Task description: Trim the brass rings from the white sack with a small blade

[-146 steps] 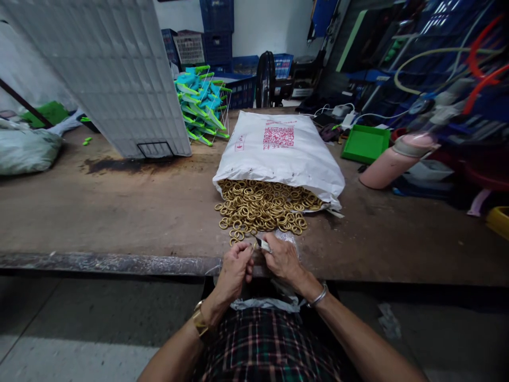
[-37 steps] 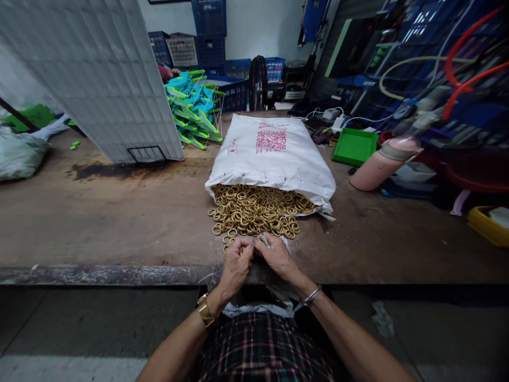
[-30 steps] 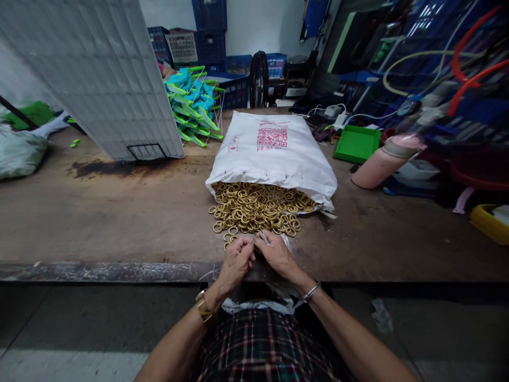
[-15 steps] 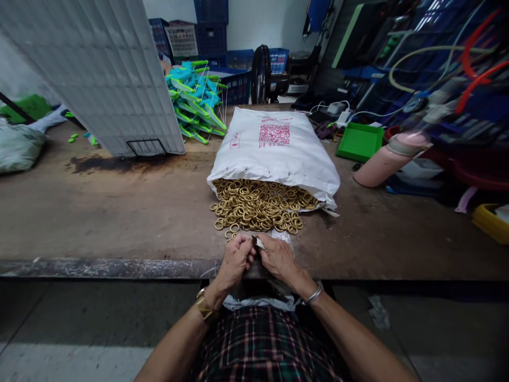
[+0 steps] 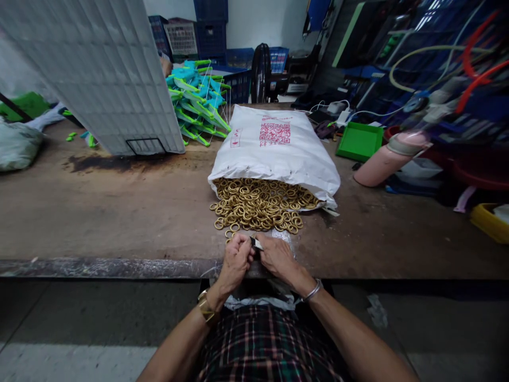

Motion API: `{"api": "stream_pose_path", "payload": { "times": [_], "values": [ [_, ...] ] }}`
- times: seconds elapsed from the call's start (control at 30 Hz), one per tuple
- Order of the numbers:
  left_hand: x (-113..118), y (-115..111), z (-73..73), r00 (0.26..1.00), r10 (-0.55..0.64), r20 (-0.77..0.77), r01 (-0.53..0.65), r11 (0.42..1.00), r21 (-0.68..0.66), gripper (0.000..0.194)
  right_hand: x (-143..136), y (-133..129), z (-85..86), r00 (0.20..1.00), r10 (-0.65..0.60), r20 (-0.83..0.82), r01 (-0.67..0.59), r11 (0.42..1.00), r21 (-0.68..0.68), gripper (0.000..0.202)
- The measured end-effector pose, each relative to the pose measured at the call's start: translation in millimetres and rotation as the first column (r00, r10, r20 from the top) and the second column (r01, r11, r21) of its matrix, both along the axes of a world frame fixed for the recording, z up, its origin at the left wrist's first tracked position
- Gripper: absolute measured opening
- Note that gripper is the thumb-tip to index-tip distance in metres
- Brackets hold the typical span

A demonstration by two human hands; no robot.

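At the left, a ribbed white panel (image 5: pixel 135 95) leans over the worktop (image 5: pixel 99 212), set well apart from the hands. The left hand (image 5: pixel 237 252) has its fingers curled together at the near edge, though what they pinch is too small to make out. Brass-coloured rings (image 5: pixel 254 207) spill from the white bag (image 5: pixel 274 143) just beyond — its mouth faces the person, presumably for easy reach. The right hand's (image 5: pixel 278 257) fingers grip a small black-tipped tool (image 5: pixel 256 243), pointed at the left fingers, probably for close control. Further right, a green tray (image 5: pixel 360 139) and pink bottle (image 5: pixel 387 162) stand aside.
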State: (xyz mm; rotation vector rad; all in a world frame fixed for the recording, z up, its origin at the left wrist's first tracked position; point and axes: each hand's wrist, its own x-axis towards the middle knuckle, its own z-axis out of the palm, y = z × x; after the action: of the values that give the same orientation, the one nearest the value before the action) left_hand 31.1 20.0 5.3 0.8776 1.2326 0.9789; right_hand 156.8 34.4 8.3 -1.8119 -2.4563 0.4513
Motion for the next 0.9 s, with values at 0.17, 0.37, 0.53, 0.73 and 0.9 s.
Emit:
{"api": "stream_pose_path", "payload": {
  "times": [0.17, 0.37, 0.53, 0.73, 0.9],
  "values": [
    [-1.2, 1.0, -2.6, 1.000, 0.004, 0.029, -0.004, 1.000, -0.003, 0.032, -6.8, 0.6, 7.1, 0.999, -0.024, 0.033, 0.026, 0.998, -0.050, 0.025],
    [-5.6, -4.9, -0.4, 1.000, 0.004, 0.025, -0.004, 1.000, 0.003, 0.034, -8.0, 2.2, 5.4, 0.997, -0.060, 0.044, 0.061, 0.998, -0.032, 0.025],
    [-8.1, -16.2, 14.3, 0.992, -0.038, 0.117, 0.036, 0.999, 0.017, 0.034, 4.6, 11.7, -0.2, 0.993, -0.117, -0.034, 0.117, 0.993, 0.006, 0.021],
    [-8.8, -14.0, 17.4, 0.907, -0.013, 0.421, 0.043, 0.997, -0.062, 0.036, 1.3, 8.7, 2.6, 0.716, -0.280, -0.640, 0.167, 0.958, -0.233, 0.022],
    [-8.5, -13.0, 13.2, 0.852, 0.019, 0.524, 0.048, 0.992, -0.113, 0.035, -7.3, -3.6, -1.7, 0.444, -0.432, -0.785, -0.057, 0.861, -0.506, 0.030]
  ]
}}
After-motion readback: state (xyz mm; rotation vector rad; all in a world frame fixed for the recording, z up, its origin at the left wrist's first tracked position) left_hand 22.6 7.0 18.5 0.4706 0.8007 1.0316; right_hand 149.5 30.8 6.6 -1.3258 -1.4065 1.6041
